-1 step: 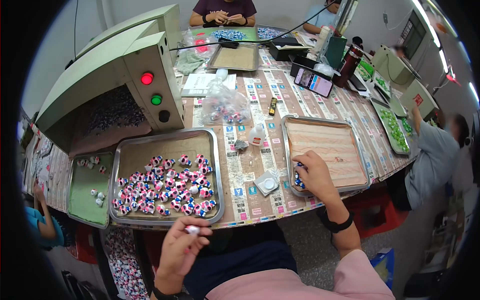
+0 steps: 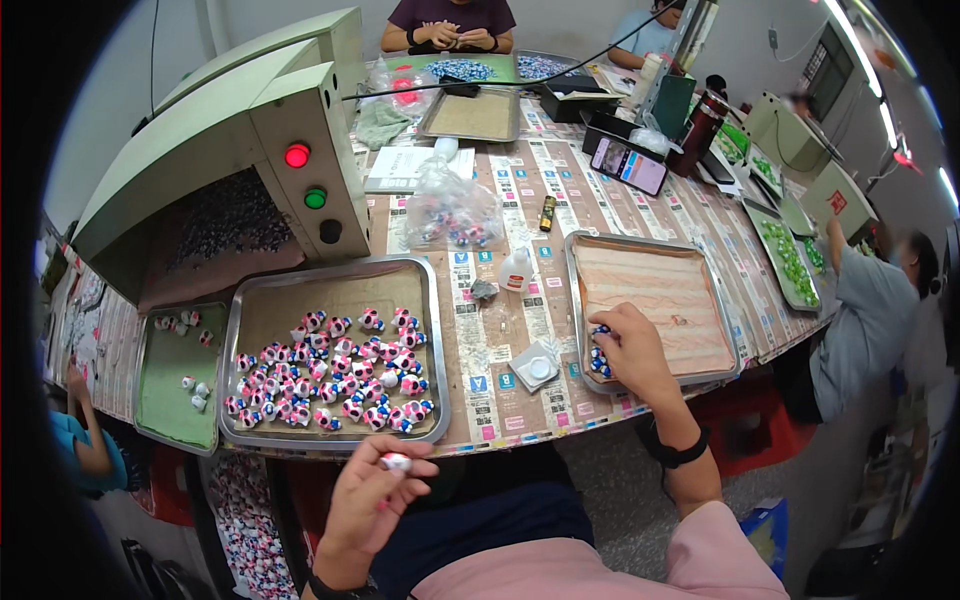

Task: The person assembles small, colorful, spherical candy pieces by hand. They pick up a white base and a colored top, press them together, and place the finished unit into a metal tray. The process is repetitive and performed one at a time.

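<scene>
Both hands grip small figures: my right hand [image 2: 628, 345] pinches blue-white ones at the near-left corner of the wooden-lined tray [image 2: 690, 250]; my left hand [image 2: 370, 495], off the bench's [image 2: 500, 330] near edge, holds one figure [image 2: 394, 461].

White, pink and blue figurines [image 2: 340, 375] in grey metal tray [image 2: 432, 330]; at 3 o'clock, tray with pale pink striped lining [image 2: 660, 300]; at 9 o'clock, green-lined tray [image 2: 175, 400]; red and green lamps [image 2: 297, 156] on beige machine [image 2: 230, 110].
</scene>
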`<state>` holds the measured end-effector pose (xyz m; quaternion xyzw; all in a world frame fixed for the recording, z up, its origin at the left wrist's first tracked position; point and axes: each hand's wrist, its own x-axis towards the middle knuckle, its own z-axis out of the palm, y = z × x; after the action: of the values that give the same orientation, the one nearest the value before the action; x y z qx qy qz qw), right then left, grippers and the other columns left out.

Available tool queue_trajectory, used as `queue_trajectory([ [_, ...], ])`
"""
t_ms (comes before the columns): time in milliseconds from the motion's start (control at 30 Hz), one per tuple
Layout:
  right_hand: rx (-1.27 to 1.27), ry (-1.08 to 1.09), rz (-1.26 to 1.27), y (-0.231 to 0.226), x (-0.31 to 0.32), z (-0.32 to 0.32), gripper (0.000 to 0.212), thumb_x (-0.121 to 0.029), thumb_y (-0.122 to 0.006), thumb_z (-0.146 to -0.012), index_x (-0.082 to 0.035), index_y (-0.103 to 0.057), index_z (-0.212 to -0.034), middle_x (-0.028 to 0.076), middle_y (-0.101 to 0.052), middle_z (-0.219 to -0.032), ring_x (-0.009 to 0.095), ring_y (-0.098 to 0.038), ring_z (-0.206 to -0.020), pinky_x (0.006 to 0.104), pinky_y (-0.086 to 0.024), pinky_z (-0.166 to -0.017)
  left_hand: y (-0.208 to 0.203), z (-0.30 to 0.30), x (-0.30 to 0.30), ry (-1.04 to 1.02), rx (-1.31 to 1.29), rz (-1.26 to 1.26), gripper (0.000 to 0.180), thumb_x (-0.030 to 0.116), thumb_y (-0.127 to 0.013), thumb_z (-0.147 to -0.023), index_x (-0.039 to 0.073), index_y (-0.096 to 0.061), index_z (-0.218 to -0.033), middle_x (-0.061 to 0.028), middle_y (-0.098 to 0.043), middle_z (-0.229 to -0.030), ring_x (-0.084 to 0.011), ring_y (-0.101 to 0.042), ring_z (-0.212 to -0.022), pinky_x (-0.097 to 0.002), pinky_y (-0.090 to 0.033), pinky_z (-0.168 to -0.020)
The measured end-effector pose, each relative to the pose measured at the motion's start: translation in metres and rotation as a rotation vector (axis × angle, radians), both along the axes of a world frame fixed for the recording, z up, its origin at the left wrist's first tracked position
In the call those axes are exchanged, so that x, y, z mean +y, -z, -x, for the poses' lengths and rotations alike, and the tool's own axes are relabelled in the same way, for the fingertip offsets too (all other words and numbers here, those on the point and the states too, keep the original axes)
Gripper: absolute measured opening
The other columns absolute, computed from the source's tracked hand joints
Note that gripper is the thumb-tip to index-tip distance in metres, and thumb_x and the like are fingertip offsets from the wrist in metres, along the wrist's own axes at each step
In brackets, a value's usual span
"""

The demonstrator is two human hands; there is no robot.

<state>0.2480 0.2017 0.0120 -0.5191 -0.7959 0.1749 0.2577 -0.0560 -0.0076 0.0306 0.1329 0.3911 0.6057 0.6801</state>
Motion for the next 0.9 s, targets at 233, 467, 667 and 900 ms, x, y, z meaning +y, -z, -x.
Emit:
queue_trajectory([
  [233, 0.481, -0.048, 0.281, -0.012, -0.031, -0.010, 0.022, 0.002, -0.069, -0.079, -0.001, -0.068, -0.101, 0.004, -0.063, -0.095, 0.011, -0.061, -0.082, 0.0239, -0.048, -0.068, 0.011, -0.018, 0.001, 0.210, -0.127, 0.022, 0.027, 0.006, -0.050, -0.098, -0.003, -0.052, -0.123, -0.0175, -0.057, -0.123, -0.0209, -0.064, -0.104, -0.0278, -0.056, -0.084],
  [467, 0.689, -0.195, 0.632, -0.013, -0.058, 0.010, 0.017, 0.003, -0.070, -0.081, 0.001, -0.068, -0.097, 0.008, -0.064, -0.104, 0.011, -0.060, -0.092, 0.0244, -0.050, -0.080, 0.023, -0.031, 0.009, 0.232, -0.315, -0.016, 0.030, 0.011, -0.053, -0.098, 0.002, -0.053, -0.127, -0.0097, -0.059, -0.116, -0.0186, -0.063, -0.105, -0.0265, -0.055, -0.088],
  [667, 0.721, -0.090, 0.777, -0.015, -0.057, 0.025, 0.014, 0.003, -0.068, -0.082, 0.002, -0.069, -0.096, 0.009, -0.063, -0.105, 0.010, -0.060, -0.091, 0.0215, -0.049, -0.075, 0.029, -0.038, 0.006, 0.137, -0.317, 0.058, 0.029, 0.009, -0.058, -0.095, 0.005, -0.055, -0.123, -0.0116, -0.058, -0.120, -0.0204, -0.064, -0.099, -0.0279, -0.057, -0.081],
  [900, 0.557, -0.212, 0.404, -0.008, -0.045, 0.030, 0.017, 0.002, -0.067, -0.084, 0.000, -0.069, -0.100, 0.004, -0.064, -0.094, 0.008, -0.060, -0.083, 0.0187, -0.047, -0.066, 0.026, -0.036, 0.004, 0.179, -0.301, 0.051, 0.027, 0.004, -0.059, -0.093, 0.005, -0.056, -0.120, -0.0109, -0.061, -0.114, -0.0194, -0.064, -0.097, -0.0267, -0.056, -0.076],
])
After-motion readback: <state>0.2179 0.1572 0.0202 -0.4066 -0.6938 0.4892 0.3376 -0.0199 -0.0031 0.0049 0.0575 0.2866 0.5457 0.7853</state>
